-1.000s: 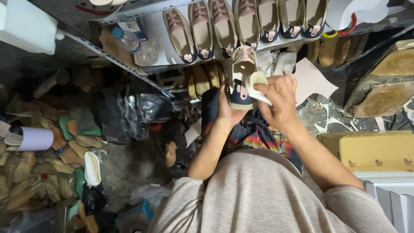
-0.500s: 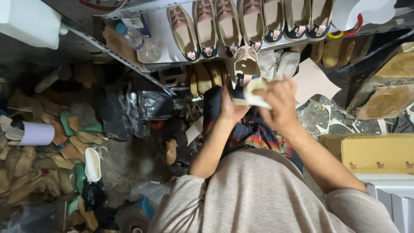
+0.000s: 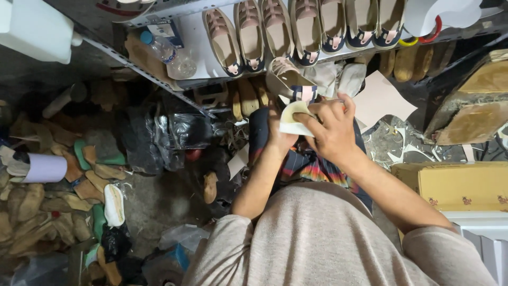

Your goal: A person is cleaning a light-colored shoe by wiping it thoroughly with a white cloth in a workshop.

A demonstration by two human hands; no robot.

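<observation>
Hands gripping: I'm seeing right hand (image 3: 330,132) pinching cream insole (image 3: 292,117), left hand (image 3: 279,139) clutching shoe (image 3: 290,85) near shelf edge (image 3: 159,85)

single head-worn view, steeply downward, close over the hands (image 3: 317,127), perhaps slightly forward-tilted

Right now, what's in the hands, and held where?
Both hands are on one shoe. Left hand grips under its heel end; right hand presses a cream insole onto it.
</observation>
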